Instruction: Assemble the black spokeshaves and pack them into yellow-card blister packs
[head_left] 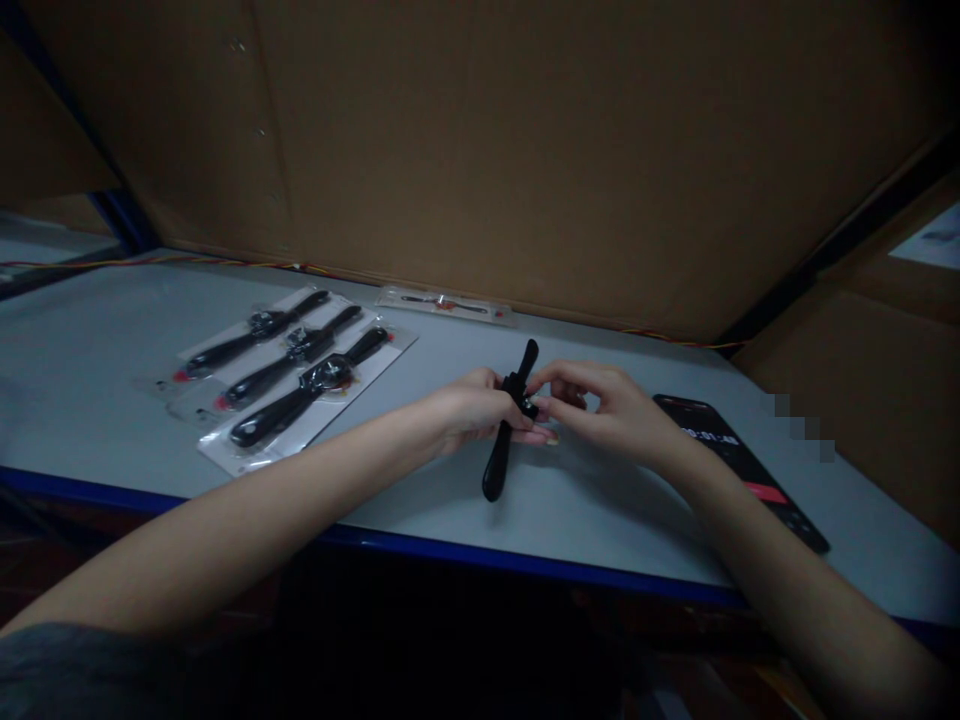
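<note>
The watch (510,425) stood on the table (90,370); three packaged watches (292,375) lay to its left, a phone (739,470) right, a slim packet (446,303) behind.

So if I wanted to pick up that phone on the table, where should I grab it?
Probably by its two long edges, coming from above. The phone lies flat and screen-up beside the right hand, so only its thin sides offer a hold.

Black watch (510,420) pinched between left hand (472,410) and right hand (607,415) above grey table (90,360), three bagged watches (289,375) to the left
</note>
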